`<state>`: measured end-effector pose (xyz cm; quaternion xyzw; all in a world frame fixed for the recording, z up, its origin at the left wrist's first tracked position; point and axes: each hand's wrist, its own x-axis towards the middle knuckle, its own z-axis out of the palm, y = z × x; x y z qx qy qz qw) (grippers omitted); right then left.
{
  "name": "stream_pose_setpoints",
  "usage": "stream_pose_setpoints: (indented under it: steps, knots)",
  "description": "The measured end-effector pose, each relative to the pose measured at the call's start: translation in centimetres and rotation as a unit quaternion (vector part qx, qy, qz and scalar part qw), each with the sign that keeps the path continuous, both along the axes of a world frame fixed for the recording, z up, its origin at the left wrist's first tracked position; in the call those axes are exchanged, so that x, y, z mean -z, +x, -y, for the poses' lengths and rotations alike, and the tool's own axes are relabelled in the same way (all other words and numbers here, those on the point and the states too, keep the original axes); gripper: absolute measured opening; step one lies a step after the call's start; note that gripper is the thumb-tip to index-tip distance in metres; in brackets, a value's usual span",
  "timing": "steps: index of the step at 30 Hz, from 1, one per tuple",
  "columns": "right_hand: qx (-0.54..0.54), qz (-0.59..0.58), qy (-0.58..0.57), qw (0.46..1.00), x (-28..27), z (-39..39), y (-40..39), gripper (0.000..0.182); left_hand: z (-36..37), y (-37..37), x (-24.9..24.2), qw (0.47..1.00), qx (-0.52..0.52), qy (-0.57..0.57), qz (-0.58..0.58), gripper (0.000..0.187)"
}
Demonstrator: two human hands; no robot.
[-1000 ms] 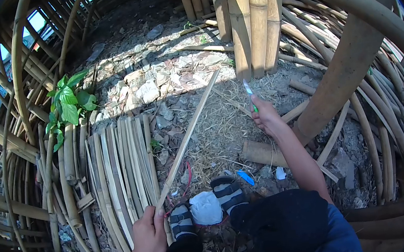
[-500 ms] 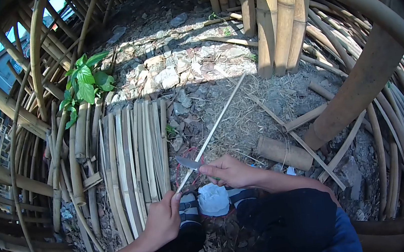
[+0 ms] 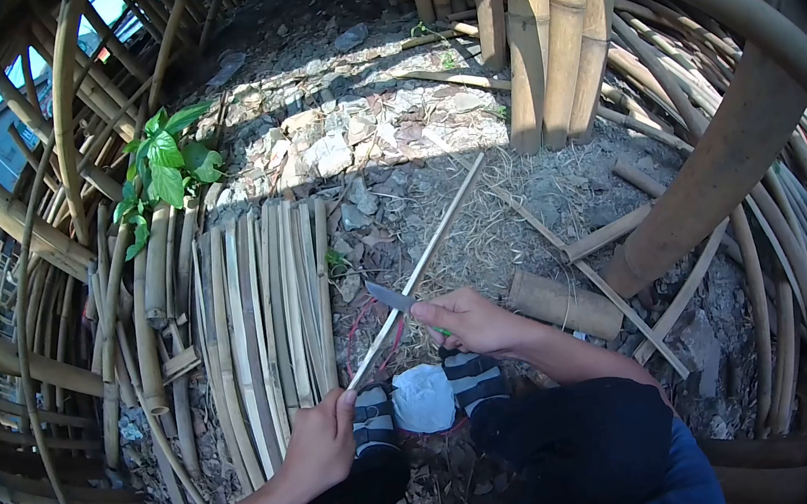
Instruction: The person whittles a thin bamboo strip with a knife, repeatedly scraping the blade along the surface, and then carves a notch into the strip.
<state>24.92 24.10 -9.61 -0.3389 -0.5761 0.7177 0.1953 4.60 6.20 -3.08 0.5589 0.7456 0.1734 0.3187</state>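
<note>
"Above the ground [image 3: 572,189], where does the bamboo strip [image 3: 424,261] lie relative to each grip?"

"Its near end sits in your left grip [image 3: 321,438], which is closed around it with the thumb on top. From there the strip slants forward and to your right, its far end free of any hold. Your right grip [image 3: 473,322] is closed on the handle of a knife [image 3: 391,297], just to the right of the strip. The blade crosses the strip nearer to the left grip than to the far end; whether the edge bears on the surface cannot be told from this angle."

"How does a strip of this kind handle?"

"Expect low weight and good stiffness along the grain. Slim and supported at one end, it probably flexes and springs under side load. Its dry-looking surface should not be slippery, but cut edges may splinter or scratch."

"Where do you take hold of it?"

"Hold it at the near end, as your left grip does, with the thumb along the face and the fingers wrapped below. Place those fingers well behind the blade's crossing point. For comparison of shape, refer to the row of strips [image 3: 248,342] at your left: long, narrow and slim."
</note>
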Motion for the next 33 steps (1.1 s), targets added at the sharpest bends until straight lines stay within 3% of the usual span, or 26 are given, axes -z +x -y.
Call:
stream_pose_setpoints:
  steps: [2, 9, 14, 17, 19, 20, 23, 25, 28, 31, 33]
  knots:
    - [-0.120, -0.018, 0.010, 0.993, 0.6, 1.7, -0.7, 0.050, -0.1, 0.1, 0.2, 1.000, -0.008, -0.009, 0.016, 0.039]
    - [-0.016, 0.022, 0.033, 0.999, 1.3, -0.3, 0.0, 0.050, 0.3, -0.7, 1.0, 0.997, -0.036, -0.034, 0.058, 0.045]
    - [-0.080, -0.014, 0.004, 0.997, 1.7, 0.8, -0.3, 0.051, 0.2, -0.6, 0.8, 0.997, -0.038, -0.037, 0.053, 0.046]
    - [-0.039, -0.002, 0.032, 0.999, 1.5, -0.1, 0.0, 0.051, 0.6, -0.9, 1.3, 0.997, -0.038, -0.030, 0.052, 0.046]
    - [0.071, -0.074, 0.004, 0.995, 2.6, -3.9, 1.7, 0.050, 0.7, -1.2, 1.5, 0.997, -0.037, -0.016, 0.062, 0.046]
    - [0.073, -0.073, 0.005, 0.995, 2.9, -4.5, 2.1, 0.050, 0.7, -1.2, 1.4, 0.997, -0.038, -0.028, 0.058, 0.046]
    - [0.126, -0.001, 0.000, 0.992, 2.6, -4.7, 2.7, 0.050, 0.3, -1.1, 1.2, 0.997, -0.032, -0.039, 0.050, 0.046]
    - [0.003, 0.002, -0.008, 1.000, 2.5, -2.1, 1.8, 0.049, 0.3, -0.8, 1.0, 0.997, -0.028, -0.046, 0.048, 0.046]
    - [-0.053, -0.015, 0.019, 0.998, 1.1, 0.4, 1.0, 0.049, 0.2, -0.3, 0.8, 0.997, -0.019, -0.068, 0.036, 0.046]
    - [-0.026, 0.036, 0.037, 0.998, 1.5, -1.8, 1.8, 0.048, 0.4, -0.4, 0.8, 0.996, -0.019, -0.049, 0.066, 0.047]
    - [-0.046, -0.012, 0.019, 0.999, 1.9, -2.8, 1.8, 0.048, 0.2, -0.1, 0.5, 0.998, -0.018, -0.045, 0.051, 0.048]
